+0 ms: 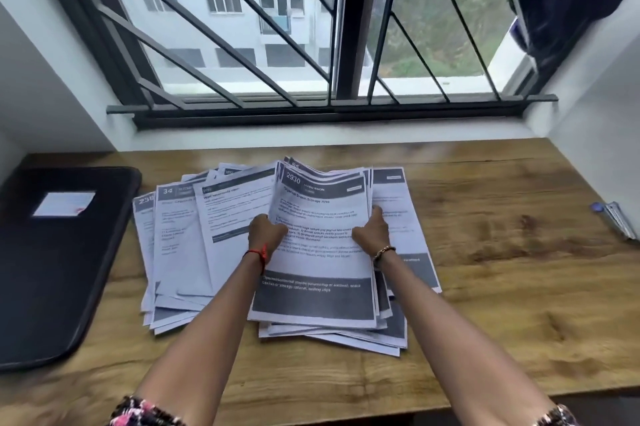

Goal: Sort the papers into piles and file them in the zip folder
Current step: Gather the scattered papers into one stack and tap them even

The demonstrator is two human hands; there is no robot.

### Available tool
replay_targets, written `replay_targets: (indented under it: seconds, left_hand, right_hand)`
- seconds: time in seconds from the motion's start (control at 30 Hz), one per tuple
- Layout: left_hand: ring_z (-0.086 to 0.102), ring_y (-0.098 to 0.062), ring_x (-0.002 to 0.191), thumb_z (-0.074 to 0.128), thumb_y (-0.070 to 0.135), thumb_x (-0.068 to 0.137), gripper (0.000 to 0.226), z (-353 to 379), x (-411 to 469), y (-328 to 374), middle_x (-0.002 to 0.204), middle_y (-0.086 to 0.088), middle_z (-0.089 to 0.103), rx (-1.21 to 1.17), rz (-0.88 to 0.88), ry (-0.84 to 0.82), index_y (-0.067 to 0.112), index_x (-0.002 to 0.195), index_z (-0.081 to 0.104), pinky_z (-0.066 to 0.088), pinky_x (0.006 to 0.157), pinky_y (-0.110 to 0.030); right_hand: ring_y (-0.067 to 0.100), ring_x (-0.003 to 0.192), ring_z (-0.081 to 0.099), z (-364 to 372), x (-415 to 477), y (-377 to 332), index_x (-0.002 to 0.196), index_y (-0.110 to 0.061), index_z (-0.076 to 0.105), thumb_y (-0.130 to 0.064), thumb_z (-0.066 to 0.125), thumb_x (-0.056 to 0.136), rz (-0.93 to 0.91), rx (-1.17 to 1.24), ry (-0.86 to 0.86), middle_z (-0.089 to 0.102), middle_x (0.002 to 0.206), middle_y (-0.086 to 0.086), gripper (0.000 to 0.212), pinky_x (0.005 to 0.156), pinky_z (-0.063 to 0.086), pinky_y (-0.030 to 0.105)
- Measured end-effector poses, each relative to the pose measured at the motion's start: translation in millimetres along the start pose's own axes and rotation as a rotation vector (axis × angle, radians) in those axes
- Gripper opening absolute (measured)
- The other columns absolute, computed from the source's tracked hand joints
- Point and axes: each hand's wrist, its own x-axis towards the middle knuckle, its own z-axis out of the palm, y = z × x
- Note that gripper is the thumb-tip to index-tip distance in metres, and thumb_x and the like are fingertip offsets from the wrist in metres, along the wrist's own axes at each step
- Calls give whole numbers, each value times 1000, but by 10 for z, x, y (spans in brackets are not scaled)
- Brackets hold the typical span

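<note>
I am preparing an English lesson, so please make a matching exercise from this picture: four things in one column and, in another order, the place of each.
Things
1. zip folder
2. sheet 2930
3. red thread
4. bead bracelet

Places
A. gripped between the left hand and the right hand
B. on the right wrist
C. flat on the left end of the desk
D. on the left wrist

Pairs: 1-C, 2-A, 3-D, 4-B
</note>
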Motion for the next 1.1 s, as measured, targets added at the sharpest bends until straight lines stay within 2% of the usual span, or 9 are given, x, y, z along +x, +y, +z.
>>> replay_targets:
  seconds: [0.17, 0.3, 0.4, 0.57, 0.7, 0.83, 0.97, 1.03, 1.1]
  left_hand:
    - [65, -33, 85, 70, 12, 61, 30, 15, -3, 129, 92, -20, 67, -47, -15, -37, -5, 86, 65, 53, 75, -41]
    - [67, -33, 86, 63, 20, 54, 35, 203, -110, 395, 94, -19, 68, -104, 20, -79, 0, 83, 64, 55, 76, -42]
    - [65, -30, 86, 55, 25, 53, 44, 402, -185, 537, 92, -15, 66, -95, 96, -119, 2, 89, 64, 53, 72, -36]
    - [56, -29, 97, 46, 26, 51, 51, 730, -119, 432, 101, -15, 58, 181, 131, -158, 4, 94, 62, 47, 87, -35]
    - [55, -43, 93, 42, 25, 52, 36, 873, 8, 252, 93, -32, 58, 255, 120, -123, 1, 78, 51, 44, 77, -39]
    - [52, -43, 97, 55, 6, 78, 27, 841, -133, 413, 104, -34, 55, 198, 136, -95, -16, 94, 52, 38, 68, -40]
    - [47, -27, 81, 58, 7, 81, 15, 781, -85, 396, 82, -14, 53, 162, 110, -111, 4, 72, 46, 28, 50, -25]
    - [52, -34, 93, 57, 17, 75, 23, 763, -66, 362, 92, -18, 56, 220, 96, -114, -2, 88, 53, 43, 68, -33]
    - [48, -39, 107, 49, 28, 67, 48, 760, -40, 317, 110, -25, 53, 334, 87, -103, -4, 103, 54, 40, 86, -38]
  right_hand:
    - [29, 103, 57, -170, 60, 7, 115, 0, 53, 0, 52, 75, -37, 56, 42, 62, 111, 15, 40, 75, 38, 21]
    - [22, 80, 57, -425, 169, -22, 92, -2, 63, -17, 43, 51, -47, 95, 133, 63, 85, 7, 48, 68, 43, 26]
    - [20, 69, 52, -655, 265, 21, 79, -5, 63, -16, 49, 55, -27, 84, 188, 59, 73, 7, 29, 56, 39, 23]
    - [25, 85, 57, -970, 490, 233, 86, 1, 62, -5, 64, 68, 102, -102, 61, 63, 89, 12, 20, 65, 42, 27]
    - [34, 111, 49, -997, 564, 342, 99, 2, 60, -17, 72, 74, 152, -299, 68, 55, 104, 17, 34, 70, 34, 28]
    - [20, 87, 44, -907, 555, 291, 83, -4, 49, -18, 75, 72, 131, -262, 21, 47, 86, 10, 31, 64, 32, 27]
    - [20, 80, 45, -868, 543, 327, 87, -6, 47, -17, 70, 74, 129, -277, 30, 47, 86, 11, 28, 47, 27, 24]
    - [25, 86, 54, -838, 504, 327, 87, -3, 54, -18, 66, 75, 118, -271, 63, 57, 91, 15, 22, 59, 36, 25]
    - [32, 97, 60, -794, 474, 346, 91, -2, 58, -23, 63, 76, 137, -256, 78, 63, 103, 19, 26, 69, 40, 27]
